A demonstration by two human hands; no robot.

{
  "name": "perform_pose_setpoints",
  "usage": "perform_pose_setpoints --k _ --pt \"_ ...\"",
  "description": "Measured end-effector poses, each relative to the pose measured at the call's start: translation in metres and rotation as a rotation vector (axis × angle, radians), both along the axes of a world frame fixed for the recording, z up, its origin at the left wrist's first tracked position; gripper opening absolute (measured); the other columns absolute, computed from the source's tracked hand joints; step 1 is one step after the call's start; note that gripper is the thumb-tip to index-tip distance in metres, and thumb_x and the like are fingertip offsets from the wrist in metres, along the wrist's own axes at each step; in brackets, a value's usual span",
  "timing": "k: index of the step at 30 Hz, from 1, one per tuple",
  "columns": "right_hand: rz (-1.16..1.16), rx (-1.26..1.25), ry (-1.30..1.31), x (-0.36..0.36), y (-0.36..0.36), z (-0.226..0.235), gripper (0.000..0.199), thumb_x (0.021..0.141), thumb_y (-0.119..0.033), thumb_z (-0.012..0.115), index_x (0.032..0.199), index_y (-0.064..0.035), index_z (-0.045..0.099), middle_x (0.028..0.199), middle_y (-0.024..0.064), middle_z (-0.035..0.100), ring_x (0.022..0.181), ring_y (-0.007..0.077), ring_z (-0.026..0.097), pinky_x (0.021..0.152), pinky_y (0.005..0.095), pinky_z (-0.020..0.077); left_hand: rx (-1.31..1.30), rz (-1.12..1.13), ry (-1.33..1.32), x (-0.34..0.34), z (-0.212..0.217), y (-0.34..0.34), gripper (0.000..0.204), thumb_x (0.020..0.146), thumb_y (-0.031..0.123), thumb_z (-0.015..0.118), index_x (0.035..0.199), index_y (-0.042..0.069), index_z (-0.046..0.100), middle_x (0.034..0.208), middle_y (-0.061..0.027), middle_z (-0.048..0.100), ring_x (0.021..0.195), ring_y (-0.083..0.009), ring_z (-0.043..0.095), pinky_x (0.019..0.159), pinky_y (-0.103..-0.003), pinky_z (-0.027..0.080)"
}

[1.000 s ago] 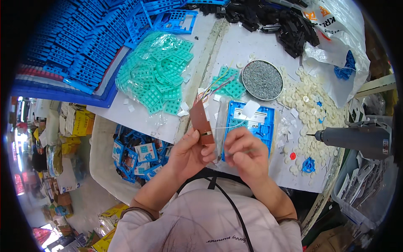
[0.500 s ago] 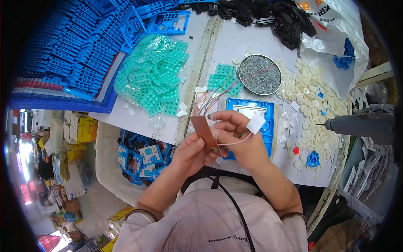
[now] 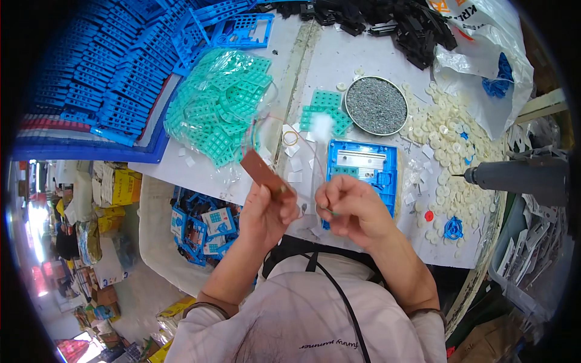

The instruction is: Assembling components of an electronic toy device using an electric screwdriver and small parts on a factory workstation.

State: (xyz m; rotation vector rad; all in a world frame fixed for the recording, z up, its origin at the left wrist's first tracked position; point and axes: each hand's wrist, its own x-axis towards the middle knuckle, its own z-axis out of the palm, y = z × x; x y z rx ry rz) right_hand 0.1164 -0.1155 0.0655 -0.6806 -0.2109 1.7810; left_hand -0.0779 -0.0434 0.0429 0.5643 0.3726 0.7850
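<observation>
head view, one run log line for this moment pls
left hand: holds brown circuit board | right hand: pinches thin wire | blue housing: on table

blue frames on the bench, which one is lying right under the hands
The single blue frame with the metal plate, flat on the white table just beyond the right hand; the other blue frames are stacked far left.

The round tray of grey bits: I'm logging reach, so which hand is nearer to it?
Right. The right hand sits below the round tray, past the blue frame; the left hand is farther off, down-left.
</observation>
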Motion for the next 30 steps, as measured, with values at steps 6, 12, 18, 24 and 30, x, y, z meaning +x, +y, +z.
perform_pose_setpoints --k 6,12,18,24,30 --pt "-0.227 0.377 -0.256 -0.009 -0.026 -0.011 0.016 0.083 0.003 0.061 0.097 -0.0029 0.056 0.097 0.0108 0.056 0.076 0.0149 0.056 0.053 0.0218 0.0436 0.016 0.113 0.157 0.007 0.008 0.004 0.024 0.105 0.034 0.052 0.116 0.013 0.052 0.094 -0.0009 0.058 0.071 -0.0112 0.046 0.060 -0.026 0.038" --pt "-0.276 0.475 -0.755 -0.007 -0.007 0.015 0.041 0.088 -0.004 0.068 0.127 -0.0033 0.055 0.100 0.0072 0.063 0.065 0.0098 0.054 0.059 0.0208 0.0457 0.087 0.044 0.072 0.003 0.005 0.000 0.027 0.105 0.027 0.052 0.124 0.009 0.053 0.103 -0.0075 0.064 0.071 -0.0133 0.050 0.061 -0.028 0.040" --pt "-0.180 0.448 -0.912 -0.023 -0.001 0.013 0.041 0.096 -0.013 0.062 0.136 -0.0018 0.055 0.085 0.0047 0.067 0.063 0.0077 0.055 0.056 0.0234 0.0438 0.278 0.160 0.178 0.001 0.000 -0.007 0.033 0.106 0.022 0.052 0.132 0.003 0.052 0.110 -0.0097 0.066 0.076 -0.0120 0.054 0.062 -0.026 0.040" --pt "0.169 0.471 -0.783 -0.002 -0.003 0.004 0.046 0.103 -0.020 0.053 0.147 -0.0093 0.050 0.072 0.0030 0.062 0.056 0.0082 0.053 0.054 0.0255 0.0435 0.651 0.145 0.263 -0.006 0.002 -0.005 0.039 0.107 0.025 0.049 0.133 -0.004 0.048 0.109 -0.0129 0.065 0.077 -0.0138 0.061 0.057 -0.023 0.046" --pt "0.244 0.296 -0.876 0.003 -0.010 0.021 0.043 0.104 -0.021 0.050 0.146 -0.0087 0.051 0.062 0.0007 0.056 0.053 0.0072 0.052 0.051 0.0247 0.0417 0.281 -0.085 0.299 0.001 0.024 -0.004 0.039 0.109 0.030 0.043 0.133 -0.001 0.043 0.101 -0.0181 0.067 0.072 -0.0232 0.071 0.056 -0.029 0.057"
